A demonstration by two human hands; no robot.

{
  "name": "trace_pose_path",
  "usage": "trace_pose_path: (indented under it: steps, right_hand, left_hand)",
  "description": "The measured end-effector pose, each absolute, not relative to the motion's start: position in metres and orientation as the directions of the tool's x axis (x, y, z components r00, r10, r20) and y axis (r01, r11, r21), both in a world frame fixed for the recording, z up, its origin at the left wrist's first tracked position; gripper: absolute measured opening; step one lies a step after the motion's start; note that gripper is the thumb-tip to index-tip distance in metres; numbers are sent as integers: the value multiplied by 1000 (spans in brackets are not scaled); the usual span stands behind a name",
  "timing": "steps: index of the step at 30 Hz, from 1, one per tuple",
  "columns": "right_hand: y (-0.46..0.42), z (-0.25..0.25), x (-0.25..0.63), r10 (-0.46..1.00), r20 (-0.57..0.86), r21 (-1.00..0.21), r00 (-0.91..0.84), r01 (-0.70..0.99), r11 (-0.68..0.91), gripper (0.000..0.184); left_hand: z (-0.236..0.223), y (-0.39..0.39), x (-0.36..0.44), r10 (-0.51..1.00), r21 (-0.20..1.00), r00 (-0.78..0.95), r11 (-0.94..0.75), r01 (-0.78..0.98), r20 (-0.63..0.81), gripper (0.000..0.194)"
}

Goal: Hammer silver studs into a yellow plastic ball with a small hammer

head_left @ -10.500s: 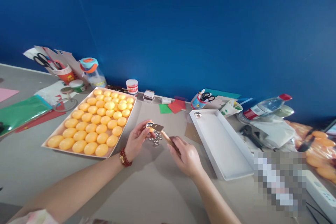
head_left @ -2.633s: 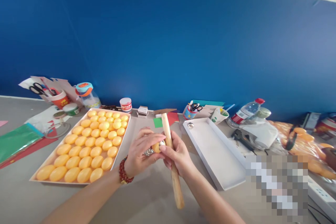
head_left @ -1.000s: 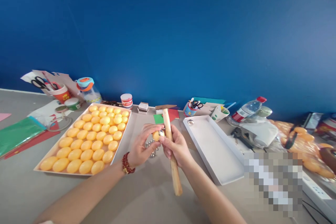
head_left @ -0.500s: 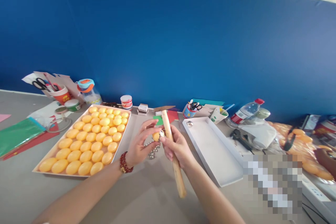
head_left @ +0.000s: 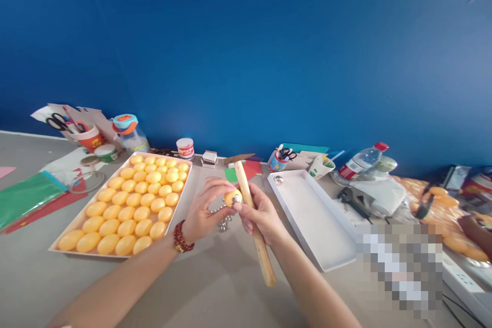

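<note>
An orange ping-pong ball with silvery bits on its right side is pinched between the thumb and fingers of my left hand. My right hand is closed round the light wooden handle of a hammer, and its thumb tip touches the ball. The hammer's narrow dark head points away from me, above the table. Behind my left fingers lies a small heap of shiny silver beads, partly hidden. A shallow box of several orange balls stands left of my left hand.
Right of my hands is a long white tray with one silvery piece in its far corner. Along the blue wall stand a pen cup, a jar and bottles. Another person's hand is at far right.
Since the earliest frame the hammer has swung from pointing at the ball to pointing away. Within the last second the ball has turned slightly in my fingers; the hands stay nearly in place.
</note>
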State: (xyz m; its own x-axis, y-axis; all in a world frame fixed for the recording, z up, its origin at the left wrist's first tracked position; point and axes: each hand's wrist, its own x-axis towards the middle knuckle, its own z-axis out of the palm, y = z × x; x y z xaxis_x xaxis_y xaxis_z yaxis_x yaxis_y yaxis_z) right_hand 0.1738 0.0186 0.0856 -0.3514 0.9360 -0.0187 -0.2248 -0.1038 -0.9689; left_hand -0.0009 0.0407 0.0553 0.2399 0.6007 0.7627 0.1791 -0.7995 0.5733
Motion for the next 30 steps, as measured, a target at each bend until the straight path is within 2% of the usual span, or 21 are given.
trace_pose_path:
  steps: [7,13,17,23,30]
  right_hand:
    - [20,82,174,957,-4,-970,-291,-231,-74,43]
    - [19,84,172,958,-1,-965,-288,-251,-76,43]
    - [18,84,170,963,-3,-960,-269,-268,-78,44]
    - [17,84,171,954,-11,-961,-300,-260,-92,38]
    - [15,86,171,958,-15,-970,-285,-228,-83,41]
  left_hand:
    - [60,40,-2,597,546,302,-802,242,744,30]
    - [63,36,-2,635,618,310,-769,165,708,40]
    - [65,33,-1,672,668,300,-732,133,677,38]
    - [66,32,0,752,786,272,-617,-31,601,34]
    - [63,33,2,775,831,300,-515,-208,556,33]
